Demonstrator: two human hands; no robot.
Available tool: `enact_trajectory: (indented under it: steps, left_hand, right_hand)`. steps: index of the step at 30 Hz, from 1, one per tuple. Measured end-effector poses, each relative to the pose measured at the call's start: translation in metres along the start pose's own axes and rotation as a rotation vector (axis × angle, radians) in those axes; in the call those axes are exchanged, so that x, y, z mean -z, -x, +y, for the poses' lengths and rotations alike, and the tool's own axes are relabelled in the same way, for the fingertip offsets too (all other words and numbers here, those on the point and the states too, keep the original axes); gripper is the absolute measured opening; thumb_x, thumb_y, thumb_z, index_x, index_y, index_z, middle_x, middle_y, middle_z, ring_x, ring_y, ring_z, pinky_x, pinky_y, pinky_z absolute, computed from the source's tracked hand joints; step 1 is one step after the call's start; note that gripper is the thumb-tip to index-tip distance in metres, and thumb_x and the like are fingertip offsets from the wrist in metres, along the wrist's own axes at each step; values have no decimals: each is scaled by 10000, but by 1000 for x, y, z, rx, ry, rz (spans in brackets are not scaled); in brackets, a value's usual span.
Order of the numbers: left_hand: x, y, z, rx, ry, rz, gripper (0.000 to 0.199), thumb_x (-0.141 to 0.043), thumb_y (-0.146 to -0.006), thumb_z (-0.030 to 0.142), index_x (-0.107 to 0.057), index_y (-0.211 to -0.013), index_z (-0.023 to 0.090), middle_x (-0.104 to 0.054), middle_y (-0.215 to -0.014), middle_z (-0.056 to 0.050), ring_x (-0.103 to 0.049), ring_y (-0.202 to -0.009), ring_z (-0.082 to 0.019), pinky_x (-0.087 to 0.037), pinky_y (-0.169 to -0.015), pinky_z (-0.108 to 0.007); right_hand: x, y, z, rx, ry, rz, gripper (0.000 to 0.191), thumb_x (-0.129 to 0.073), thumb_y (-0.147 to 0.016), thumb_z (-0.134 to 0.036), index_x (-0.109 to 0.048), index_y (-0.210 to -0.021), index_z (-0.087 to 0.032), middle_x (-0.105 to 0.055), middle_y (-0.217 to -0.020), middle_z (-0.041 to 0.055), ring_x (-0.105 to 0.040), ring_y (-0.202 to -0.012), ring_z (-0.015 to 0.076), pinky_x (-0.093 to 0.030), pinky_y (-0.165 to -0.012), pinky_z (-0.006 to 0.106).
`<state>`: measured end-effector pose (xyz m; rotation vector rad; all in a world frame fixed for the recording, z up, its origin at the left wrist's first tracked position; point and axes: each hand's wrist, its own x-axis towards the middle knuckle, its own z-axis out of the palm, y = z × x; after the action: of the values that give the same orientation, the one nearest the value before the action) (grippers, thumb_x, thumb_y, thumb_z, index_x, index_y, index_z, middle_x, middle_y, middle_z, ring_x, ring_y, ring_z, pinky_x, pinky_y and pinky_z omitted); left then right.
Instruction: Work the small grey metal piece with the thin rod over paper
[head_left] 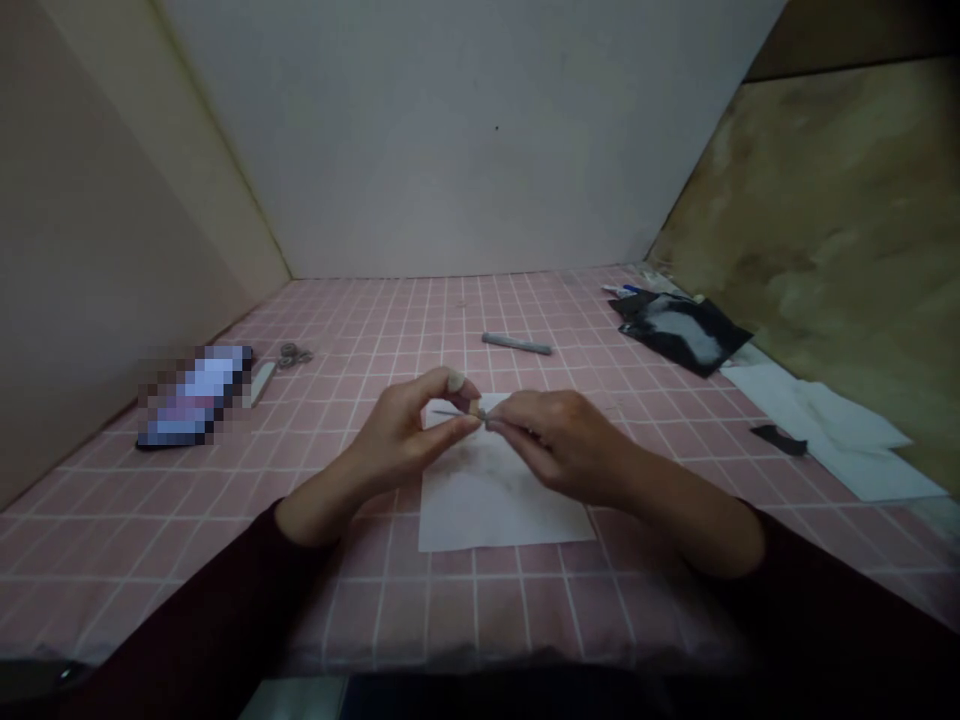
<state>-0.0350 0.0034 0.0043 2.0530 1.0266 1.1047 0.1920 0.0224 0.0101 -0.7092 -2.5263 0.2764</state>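
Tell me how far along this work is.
Done: a white sheet lies flat under the hands, with grey smudges on it. In hand: the left hand and right hand pinch a thin pointed grey piece above it. Left: a grey stick and scissors lie untouched; how much remains, I cannot tell.

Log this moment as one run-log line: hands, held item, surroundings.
Left hand: pinches thin grey sliver | right hand: pinches sliver too | below: white paper sheet | surface: pink grid mat | beyond: grey stick
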Motion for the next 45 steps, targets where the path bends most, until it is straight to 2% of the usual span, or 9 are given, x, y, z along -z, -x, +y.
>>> enact_trajectory:
  steps: [2,6,11,15,20,25,29,34,45]
  left_hand:
    - [-1,0,-2,101,92,-54,161,-696,-876,319,-647,-914,170,-663,-896,-38,-632,-838,-170,-500,-769,-314]
    - [-1,-1,-4,267,263,6,227,-718,-848,368,-635,-910,166,-644,-829,-23,-614,-746,-149,-480,-670,-283]
    - [-3,-2,-2,299,303,-58,243,-750,-807,367,-637,-842,155,-641,-799,-28,-597,-729,-147,-462,-647,-276]
    - [0,-2,-4,342,374,-11,237,-729,-825,371,-634,-859,157,-647,-764,-21,-588,-695,-142,-431,-614,-267]
    - [-1,-2,-6,422,510,-119,237,-720,-815,373,-634,-795,153,-644,-712,-18,-585,-673,-138,-429,-649,-281]
    - [-1,-4,-5,478,583,-97,251,-731,-793,376,-629,-771,149,-633,-678,-15,-568,-631,-130,-403,-603,-271]
    - [-2,-4,-5,476,611,-136,253,-763,-765,370,-644,-775,147,-655,-709,-26,-606,-673,-143,-457,-685,-299]
    - [1,-2,-5,471,619,-68,242,-763,-773,361,-648,-819,154,-655,-710,-13,-594,-656,-130,-433,-635,-274]
    - [-2,-2,-6,456,616,-139,239,-791,-768,328,-643,-839,154,-687,-739,-17,-624,-703,-133,-449,-683,-272]
  right_hand:
    - [-2,0,-2,6,14,-37,270,-419,-981,-192,-640,-838,-133,-671,-783,69,-563,-683,153,-375,-656,280]
    - [0,0,-3,-40,106,-59,262,-430,-980,-197,-666,-892,-126,-693,-859,96,-596,-763,176,-389,-694,294]
    - [-1,0,-5,6,179,-127,253,-416,-937,-134,-664,-884,-125,-673,-831,82,-559,-700,161,-348,-626,290]
    - [2,0,-4,-10,223,-74,264,-423,-958,-165,-675,-890,-123,-667,-832,82,-556,-706,161,-326,-616,298]
    - [0,1,-6,63,337,-82,246,-441,-927,-124,-671,-842,-138,-618,-750,53,-477,-635,144,-250,-567,305]
    - [4,1,-9,19,394,-15,334,-416,-989,-225,-681,-803,-142,-611,-748,63,-466,-642,151,-240,-570,317]
    - [0,-1,-11,34,340,-20,382,-396,-1007,-280,-684,-806,-129,-630,-774,79,-496,-676,164,-276,-599,322]
    - [-2,-3,-9,-109,262,46,433,-391,-1018,-310,-657,-724,-135,-595,-705,58,-499,-674,156,-306,-641,312]
    - [-1,-6,-4,-231,-143,-96,292,-506,-954,-253,-678,-747,-140,-628,-695,25,-512,-645,115,-318,-650,268]
